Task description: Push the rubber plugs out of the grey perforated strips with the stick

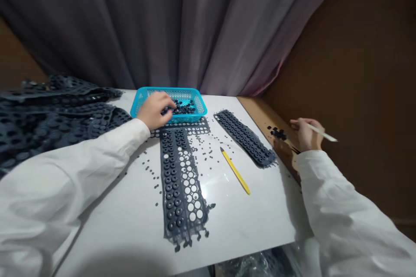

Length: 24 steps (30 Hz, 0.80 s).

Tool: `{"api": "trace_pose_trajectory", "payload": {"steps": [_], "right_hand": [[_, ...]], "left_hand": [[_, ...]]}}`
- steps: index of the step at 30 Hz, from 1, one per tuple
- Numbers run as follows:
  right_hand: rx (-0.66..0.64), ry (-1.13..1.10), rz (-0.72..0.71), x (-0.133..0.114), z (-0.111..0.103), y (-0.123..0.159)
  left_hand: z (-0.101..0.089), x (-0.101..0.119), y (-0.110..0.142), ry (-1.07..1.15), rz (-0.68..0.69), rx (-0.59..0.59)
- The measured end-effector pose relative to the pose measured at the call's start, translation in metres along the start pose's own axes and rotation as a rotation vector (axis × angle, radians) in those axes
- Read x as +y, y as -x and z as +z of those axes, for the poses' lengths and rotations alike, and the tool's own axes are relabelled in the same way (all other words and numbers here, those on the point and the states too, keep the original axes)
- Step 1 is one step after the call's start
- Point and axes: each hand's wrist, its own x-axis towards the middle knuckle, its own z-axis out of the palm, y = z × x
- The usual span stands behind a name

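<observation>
Discs [182, 108] in the blue basket [199, 106] at 12 o'clock are touched by the half-closed left hand [152, 110], while a white stylus [321, 132] is gripped by the right hand [305, 135].

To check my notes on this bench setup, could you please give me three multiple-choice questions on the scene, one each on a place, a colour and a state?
1. Where is the person's left hand?
A) Over the blue plastic basket, fingertips at the dark pieces inside
B) Against the curtain
C) Beneath the table

2. What colour is the pointed stick lying on the white table?
A) Red
B) Green
C) Yellow

3. What is the right hand doing?
A) Lying open and empty
B) Holding a slim white stick
C) Gripping the basket's rim

Answers:
1. A, as the fingers reach down to the pieces in the basket.
2. C, as the stick shows yellow against the table.
3. B, as the white stick projects from the fingers.
</observation>
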Motion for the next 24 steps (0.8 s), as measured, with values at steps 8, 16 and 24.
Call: {"api": "trace_pose_trajectory", "payload": {"steps": [8, 16, 24], "right_hand": [[-0.553, -0.331, 0.03, -0.086, 0.136, 0.142], [-0.711, -0.035, 0.093, -0.054, 0.181, 0.224], [-0.751, 0.093, -0.075, -0.049, 0.183, 0.226]], "left_hand": [[0.032, 0.035, 0.018, 0.204, 0.277, -0.584], [0.037, 0.035, 0.031, 0.178, 0.203, -0.573], [0.04, 0.034, 0.029, 0.157, 0.222, -0.605]]}}
